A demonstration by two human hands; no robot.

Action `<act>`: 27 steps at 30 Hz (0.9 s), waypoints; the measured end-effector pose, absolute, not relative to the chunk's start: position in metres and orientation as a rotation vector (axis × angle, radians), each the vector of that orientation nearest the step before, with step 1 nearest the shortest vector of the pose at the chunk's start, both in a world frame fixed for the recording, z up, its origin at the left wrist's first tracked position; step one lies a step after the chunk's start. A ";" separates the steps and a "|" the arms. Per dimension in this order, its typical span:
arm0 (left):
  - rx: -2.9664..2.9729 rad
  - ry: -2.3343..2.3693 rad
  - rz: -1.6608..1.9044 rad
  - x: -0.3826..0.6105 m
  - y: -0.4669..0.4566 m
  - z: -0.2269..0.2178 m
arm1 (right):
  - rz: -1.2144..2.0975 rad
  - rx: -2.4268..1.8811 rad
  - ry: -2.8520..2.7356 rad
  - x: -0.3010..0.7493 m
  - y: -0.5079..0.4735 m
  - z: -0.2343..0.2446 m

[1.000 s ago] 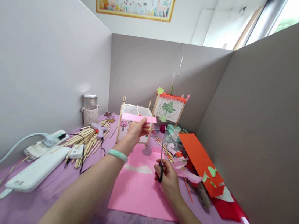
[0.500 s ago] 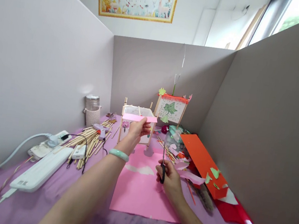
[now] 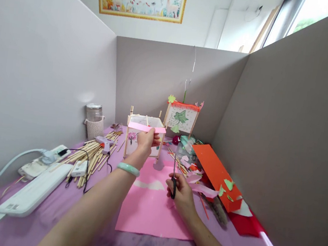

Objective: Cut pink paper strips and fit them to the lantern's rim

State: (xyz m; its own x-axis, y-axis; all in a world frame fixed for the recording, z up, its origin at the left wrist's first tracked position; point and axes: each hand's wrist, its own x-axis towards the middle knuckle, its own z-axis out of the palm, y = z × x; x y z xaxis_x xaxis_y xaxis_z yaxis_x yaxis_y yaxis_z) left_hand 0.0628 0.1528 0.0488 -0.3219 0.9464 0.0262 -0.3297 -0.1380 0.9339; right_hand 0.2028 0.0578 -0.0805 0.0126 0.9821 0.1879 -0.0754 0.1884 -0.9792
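Observation:
My left hand (image 3: 147, 140), with a pale green bangle on the wrist, pinches a narrow strip of pink paper (image 3: 135, 126). The strip lies across the upper front of a white-panelled lantern (image 3: 131, 147) framed in thin wooden sticks; whether it touches the frame I cannot tell. Flower drawings show on the lantern's front panel, partly behind my hand. Lower and to the right, my right hand (image 3: 183, 194) grips black-handled scissors (image 3: 173, 187), blades pointing up and away. Beneath both hands a pink paper sheet (image 3: 150, 217) lies flat, with a whitish patch on it.
Behind stands a second lantern (image 3: 179, 119) with a green leaf drawing. Wooden sticks (image 3: 97, 160), a glue gun (image 3: 106, 144), a power bank (image 3: 35, 190) and a jar (image 3: 94, 121) are on the left. Orange card (image 3: 216, 173) and paper scraps (image 3: 203, 189) lie right. Grey partitions (image 3: 170, 79) surround the table.
The whole view has shifted a little, so things appear slightly farther left. Both hands keep their holds, and the pink strip stays at the lantern's upper front, now sloping slightly.

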 end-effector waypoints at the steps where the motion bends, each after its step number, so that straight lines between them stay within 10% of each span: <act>1: 0.829 1.116 1.642 0.063 0.153 0.049 | 1.100 -1.015 -1.234 0.203 0.058 -0.081; 27: 1.161 0.995 1.186 0.085 0.077 -0.014 | 1.085 -0.835 -0.974 0.219 0.064 -0.059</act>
